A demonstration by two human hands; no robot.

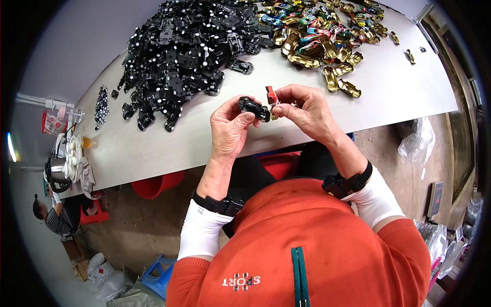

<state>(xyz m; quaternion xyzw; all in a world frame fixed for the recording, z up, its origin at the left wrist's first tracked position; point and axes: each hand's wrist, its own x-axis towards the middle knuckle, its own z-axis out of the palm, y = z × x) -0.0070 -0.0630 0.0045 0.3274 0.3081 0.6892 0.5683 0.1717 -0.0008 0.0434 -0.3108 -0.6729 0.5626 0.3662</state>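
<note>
My left hand (230, 125) pinches a black toy car chassis (254, 108) between thumb and fingers, just above the table's front edge. Close against it, my right hand (309, 112) grips a red and white toy car body (271, 95), held upright by thumb and forefinger. The two parts nearly meet; whether they touch I cannot tell. Beyond my left hand rises a big heap of black chassis (176, 56). Past my right hand lie gold toy car bodies (330, 79), with multicoloured car bodies (319, 31) piled behind them.
A small pile of silvery-black parts (102, 106) lies on the white table (404, 92) at the left. Below the table stands a red basin (157, 185). A blue stool (159, 276) is at lower left. Another person (60, 217) sits at far left. Clear plastic bags (418, 140) hang at right.
</note>
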